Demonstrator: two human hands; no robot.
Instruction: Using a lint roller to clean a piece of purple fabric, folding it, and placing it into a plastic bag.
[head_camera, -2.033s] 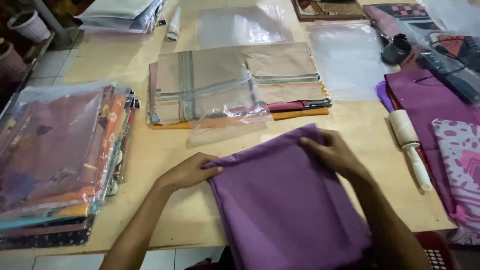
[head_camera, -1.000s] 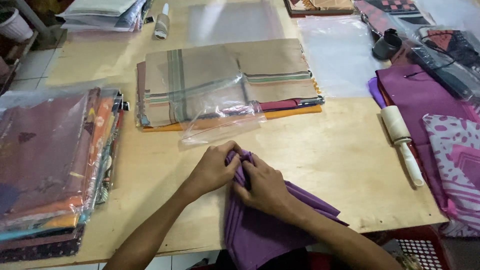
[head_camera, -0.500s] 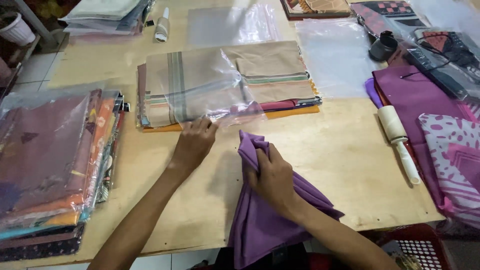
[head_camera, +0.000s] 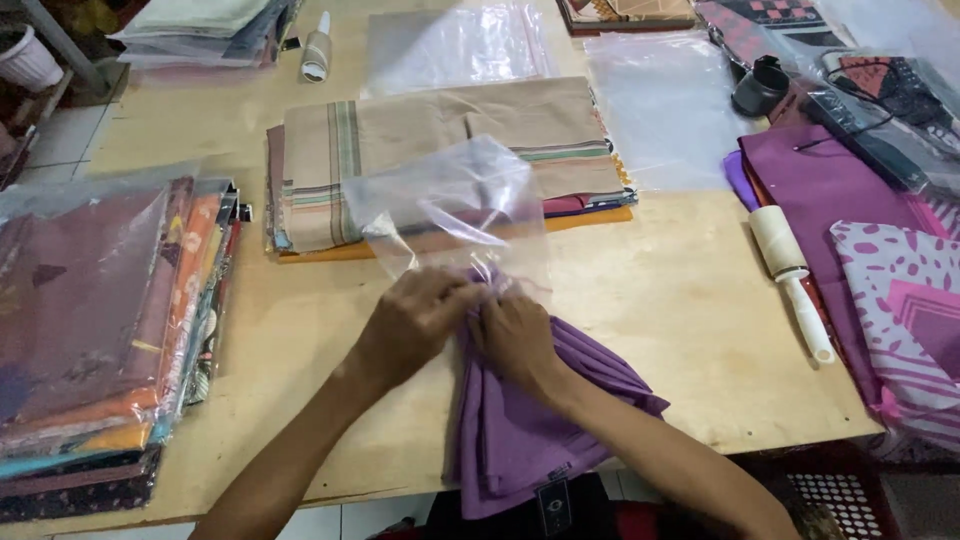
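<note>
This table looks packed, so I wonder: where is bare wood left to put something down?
Bare table lies between the purple cloth and the lint roller, and left of the hands beside the bagged stack. The far edge and right side are crowded with fabrics and plastic bags.

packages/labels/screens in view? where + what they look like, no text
Clear plastic bag: table middle, held open by left hand and right hand over folded purple cloth.
Bagged cloth stack: left edge, flat clear packs, maroon, orange, teal.
Empty clear bags: far side, flat, another to the right.
Small dark tag: on the purple cloth's near edge.
No screens.
</note>
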